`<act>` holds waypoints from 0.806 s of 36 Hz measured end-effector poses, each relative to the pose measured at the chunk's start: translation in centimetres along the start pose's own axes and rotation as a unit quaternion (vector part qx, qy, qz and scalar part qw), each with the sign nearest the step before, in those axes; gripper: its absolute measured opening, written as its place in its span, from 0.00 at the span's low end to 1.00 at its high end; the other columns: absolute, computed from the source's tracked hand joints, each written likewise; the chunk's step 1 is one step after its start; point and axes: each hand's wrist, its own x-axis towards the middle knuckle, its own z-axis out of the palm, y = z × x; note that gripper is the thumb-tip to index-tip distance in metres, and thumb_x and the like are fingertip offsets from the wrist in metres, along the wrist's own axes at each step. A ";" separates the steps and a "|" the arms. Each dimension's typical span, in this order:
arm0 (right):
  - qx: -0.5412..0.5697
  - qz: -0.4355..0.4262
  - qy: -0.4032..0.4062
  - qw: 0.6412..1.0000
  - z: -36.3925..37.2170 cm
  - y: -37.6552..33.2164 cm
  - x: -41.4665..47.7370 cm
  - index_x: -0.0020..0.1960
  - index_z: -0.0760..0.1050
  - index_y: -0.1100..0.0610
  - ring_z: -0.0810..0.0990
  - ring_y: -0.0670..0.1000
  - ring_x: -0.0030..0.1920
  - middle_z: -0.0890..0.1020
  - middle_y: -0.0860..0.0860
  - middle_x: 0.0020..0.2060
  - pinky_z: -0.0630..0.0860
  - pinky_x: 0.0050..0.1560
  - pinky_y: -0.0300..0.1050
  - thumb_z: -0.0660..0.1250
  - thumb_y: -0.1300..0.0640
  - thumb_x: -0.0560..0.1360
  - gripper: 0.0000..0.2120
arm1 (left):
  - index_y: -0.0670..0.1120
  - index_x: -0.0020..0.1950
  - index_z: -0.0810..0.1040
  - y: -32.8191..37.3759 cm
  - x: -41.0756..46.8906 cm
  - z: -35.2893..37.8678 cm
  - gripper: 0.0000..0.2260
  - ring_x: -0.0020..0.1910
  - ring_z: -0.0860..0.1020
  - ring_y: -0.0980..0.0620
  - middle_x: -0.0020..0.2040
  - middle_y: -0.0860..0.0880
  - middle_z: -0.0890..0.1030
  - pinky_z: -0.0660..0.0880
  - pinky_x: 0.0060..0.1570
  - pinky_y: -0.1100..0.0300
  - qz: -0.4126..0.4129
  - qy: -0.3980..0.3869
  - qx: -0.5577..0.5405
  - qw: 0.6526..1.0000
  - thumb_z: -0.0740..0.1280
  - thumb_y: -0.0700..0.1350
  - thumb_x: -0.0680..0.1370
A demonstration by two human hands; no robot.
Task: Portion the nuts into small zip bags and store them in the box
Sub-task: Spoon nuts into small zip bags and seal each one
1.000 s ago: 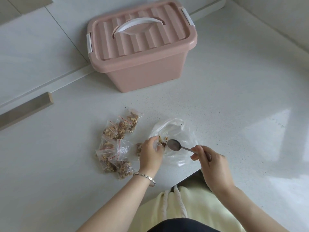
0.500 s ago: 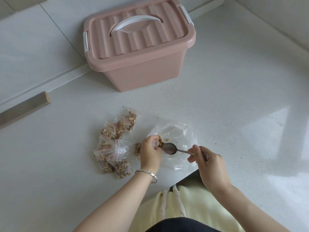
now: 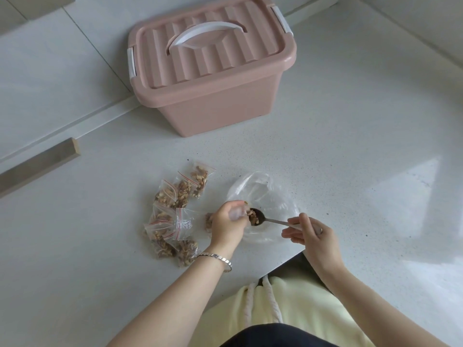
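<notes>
Near the table's front edge, the left hand (image 3: pixel 229 221) pinches a small bag (image 3: pixel 236 213) open while the right hand (image 3: pixel 309 230) grips a spoon (image 3: pixel 258 218) of nuts (image 3: pixel 253 217) at its mouth. Tipped off-centre, nuts could spill (the mouth looks narrow). The box (image 3: pixel 213 78) sits lidded at the back.

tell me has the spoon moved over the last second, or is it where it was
Yes. The spoon bowl has moved left, away from the middle of the big clear bag lying on the counter, up to the left hand, and now carries nuts.

No legible text — box (image 3: pixel 213 106), bags (plain) alike
</notes>
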 end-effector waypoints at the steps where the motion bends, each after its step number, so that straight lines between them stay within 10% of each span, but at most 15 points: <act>1: 0.020 0.017 -0.002 1.000 -0.1 0.2 0.2 0.45 0.78 0.60 0.84 0.51 0.39 0.84 0.55 0.34 0.78 0.41 0.40 0.56 0.54 0.80 0.15 | 0.46 0.52 0.77 0.1 0.0 0.0 0.13 0.44 0.75 0.65 0.48 0.53 0.80 0.70 0.35 0.79 0.001 -0.005 0.004 1.000 0.65 0.31 0.73; 7: 0.119 0.102 0.003 0.988 -1.1 1.0 0.7 0.48 0.77 0.61 0.84 0.52 0.40 0.84 0.56 0.35 0.77 0.44 0.42 0.55 0.51 0.80 0.17 | 0.44 0.58 0.75 -0.3 0.1 -0.4 0.15 0.53 0.75 0.56 0.52 0.51 0.77 0.70 0.49 0.67 0.008 -0.007 0.086 0.996 0.62 0.31 0.75; 13: 0.136 0.122 0.000 0.983 -1.7 1.3 0.9 0.48 0.77 0.61 0.84 0.52 0.40 0.83 0.56 0.35 0.77 0.45 0.42 0.54 0.51 0.80 0.17 | 0.41 0.61 0.74 -0.3 -0.2 -0.1 0.15 0.55 0.74 0.58 0.57 0.49 0.78 0.69 0.50 0.77 0.036 -0.002 0.096 0.995 0.60 0.30 0.76; 17: 0.130 0.103 0.013 0.986 -2.1 1.0 0.7 0.47 0.76 0.61 0.84 0.51 0.38 0.83 0.55 0.33 0.77 0.46 0.44 0.54 0.50 0.80 0.18 | 0.44 0.64 0.73 -0.1 -0.6 -0.2 0.18 0.62 0.73 0.50 0.62 0.48 0.75 0.71 0.60 0.62 0.059 -0.015 0.138 0.989 0.60 0.31 0.76; 23: 0.127 0.047 0.040 0.990 -2.8 -0.4 0.4 0.45 0.77 0.60 0.84 0.51 0.35 0.83 0.54 0.30 0.75 0.42 0.43 0.53 0.48 0.80 0.20 | 0.47 0.64 0.73 0.6 -1.7 -2.2 0.17 0.66 0.68 0.51 0.65 0.46 0.71 0.59 0.58 0.73 0.177 -0.017 0.233 0.956 0.64 0.37 0.76; 29: 0.112 0.010 0.031 0.993 -2.5 -2.0 0.0 0.44 0.77 0.60 0.83 0.52 0.36 0.83 0.54 0.30 0.75 0.41 0.42 0.52 0.49 0.81 0.20 | 0.41 0.59 0.76 0.2 -2.3 -6.9 0.18 0.60 0.73 0.40 0.59 0.41 0.76 0.67 0.62 0.52 0.257 0.159 0.305 0.903 0.72 0.36 0.70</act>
